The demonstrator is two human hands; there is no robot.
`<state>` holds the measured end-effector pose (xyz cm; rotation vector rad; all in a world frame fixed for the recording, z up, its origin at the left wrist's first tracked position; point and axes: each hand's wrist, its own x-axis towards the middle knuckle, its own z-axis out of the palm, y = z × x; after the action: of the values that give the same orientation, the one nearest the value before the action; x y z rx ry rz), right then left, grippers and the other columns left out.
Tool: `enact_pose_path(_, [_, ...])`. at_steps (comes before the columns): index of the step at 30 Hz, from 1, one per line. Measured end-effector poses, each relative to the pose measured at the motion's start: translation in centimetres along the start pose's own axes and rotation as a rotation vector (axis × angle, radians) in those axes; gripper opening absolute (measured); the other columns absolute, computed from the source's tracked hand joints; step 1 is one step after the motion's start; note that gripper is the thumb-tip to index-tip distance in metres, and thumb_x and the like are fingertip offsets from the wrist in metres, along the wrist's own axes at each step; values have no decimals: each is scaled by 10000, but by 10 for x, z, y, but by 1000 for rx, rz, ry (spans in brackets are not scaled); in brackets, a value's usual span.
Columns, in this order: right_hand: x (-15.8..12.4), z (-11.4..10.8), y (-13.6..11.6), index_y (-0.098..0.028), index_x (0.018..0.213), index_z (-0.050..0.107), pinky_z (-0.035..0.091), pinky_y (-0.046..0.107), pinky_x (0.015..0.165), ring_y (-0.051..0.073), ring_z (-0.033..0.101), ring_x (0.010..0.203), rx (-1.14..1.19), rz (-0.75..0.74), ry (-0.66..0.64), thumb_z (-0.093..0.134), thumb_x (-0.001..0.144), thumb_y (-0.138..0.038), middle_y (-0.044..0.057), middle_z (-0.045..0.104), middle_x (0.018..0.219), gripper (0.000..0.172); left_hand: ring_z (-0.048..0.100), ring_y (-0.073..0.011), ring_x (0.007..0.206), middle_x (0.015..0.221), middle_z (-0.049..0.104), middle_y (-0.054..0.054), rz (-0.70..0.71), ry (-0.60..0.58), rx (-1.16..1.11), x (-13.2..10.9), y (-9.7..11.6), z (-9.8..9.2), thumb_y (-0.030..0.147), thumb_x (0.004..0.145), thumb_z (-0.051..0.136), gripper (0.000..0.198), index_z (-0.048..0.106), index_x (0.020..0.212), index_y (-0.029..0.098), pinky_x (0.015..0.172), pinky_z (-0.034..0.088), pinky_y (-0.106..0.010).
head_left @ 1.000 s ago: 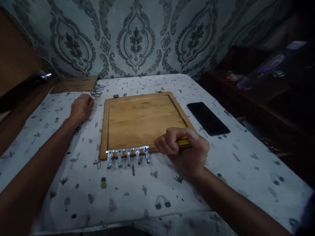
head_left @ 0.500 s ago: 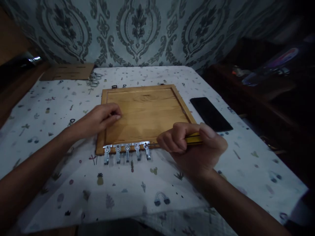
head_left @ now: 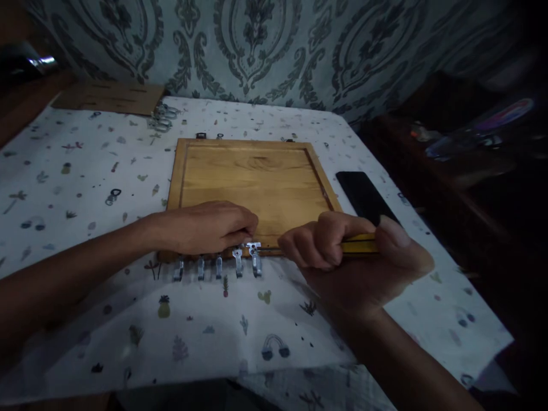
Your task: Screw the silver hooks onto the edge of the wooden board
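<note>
A framed wooden board (head_left: 252,177) lies flat on the patterned tablecloth. Several metal clips (head_left: 238,262) stand in a row along its near edge, their lower ends over the cloth. My left hand (head_left: 214,225) rests over the board's near left part, fingers pressed together at the clips near the row's right end; what they pinch, if anything, is hidden. My right hand (head_left: 351,251) is closed round a yellow-handled tool (head_left: 360,244), whose thin shaft points left along the near edge towards the rightmost clip (head_left: 256,258).
A black phone (head_left: 363,194) lies right of the board. At the back left are a brown cardboard sheet (head_left: 111,98) and a pile of metal clips (head_left: 162,117). A plastic bottle (head_left: 483,128) lies on dark furniture at the right.
My left hand has moved right and nearer, from the board's left side to the clips. My right hand, still round the tool, has shifted slightly right. The view has tilted a little.
</note>
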<state>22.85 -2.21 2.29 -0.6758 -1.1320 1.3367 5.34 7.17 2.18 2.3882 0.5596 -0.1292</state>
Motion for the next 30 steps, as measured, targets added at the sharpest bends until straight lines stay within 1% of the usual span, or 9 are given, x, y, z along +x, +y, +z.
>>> enact_pose_path(6, [-2, 0, 0, -201, 491, 365, 209, 263, 447, 79, 212, 372, -35, 31, 36, 529, 835, -573, -53, 208, 405, 532, 588, -143, 844, 943, 659, -13, 9, -11, -3, 0, 2, -1, 216, 953, 452, 188, 635, 961, 179, 729, 395, -251])
enact_pose_path(9, [-3, -2, 0, -198, 497, 372, 220, 265, 449, 79, 225, 382, -44, 42, 35, 537, 830, -586, -51, 219, 410, 537, 582, -139, 821, 919, 656, -8, 21, 6, -15, -1, -1, 0, 229, 959, 453, 182, 626, 931, 178, 706, 385, -248])
enact_pose_path(12, [-3, -2, 0, -194, 506, 390, 221, 266, 452, 74, 223, 389, -32, 34, 30, 545, 825, -581, -53, 218, 413, 525, 580, -141, 821, 918, 654, -7, 12, 23, -17, -2, -3, 2, 245, 966, 454, 183, 625, 945, 181, 698, 380, -251])
enact_pose_path(17, [-3, -1, -1, -198, 480, 405, 221, 266, 445, 83, 230, 371, -35, 62, 48, 569, 796, -566, -48, 227, 399, 512, 585, -144, 847, 924, 652, -11, 3, 33, 12, -2, 1, 4, 236, 965, 458, 179, 624, 942, 175, 722, 385, -248])
enact_pose_path(20, [-2, -1, -1, -200, 471, 406, 220, 264, 442, 85, 221, 366, -37, 62, 56, 578, 785, -565, -50, 220, 397, 512, 583, -147, 853, 931, 654, -16, -16, 2, 40, 0, 4, 3, 232, 964, 457, 182, 627, 942, 172, 724, 386, -250])
enact_pose_path(23, [-3, -2, -1, -200, 477, 403, 222, 259, 442, 82, 210, 370, -36, 60, 46, 575, 790, -569, -54, 211, 402, 513, 574, -146, 819, 916, 655, -15, -23, -37, 63, 3, 5, 1, 241, 967, 444, 190, 622, 937, 179, 688, 378, -254])
enact_pose_path(28, [-4, -3, -1, -193, 494, 390, 221, 260, 448, 78, 234, 381, -36, 62, 53, 561, 805, -558, -49, 226, 415, 509, 556, -146, 758, 836, 639, -15, -40, -101, 115, 9, 8, -4, 261, 968, 440, 212, 576, 828, 179, 644, 362, -255])
enact_pose_path(30, [-3, -3, -1, -192, 499, 388, 219, 259, 445, 74, 236, 383, -28, 58, 35, 562, 809, -558, -51, 227, 415, 510, 553, -145, 733, 807, 637, -17, -50, -132, 144, 12, 11, -7, 262, 964, 452, 219, 565, 797, 179, 633, 357, -256])
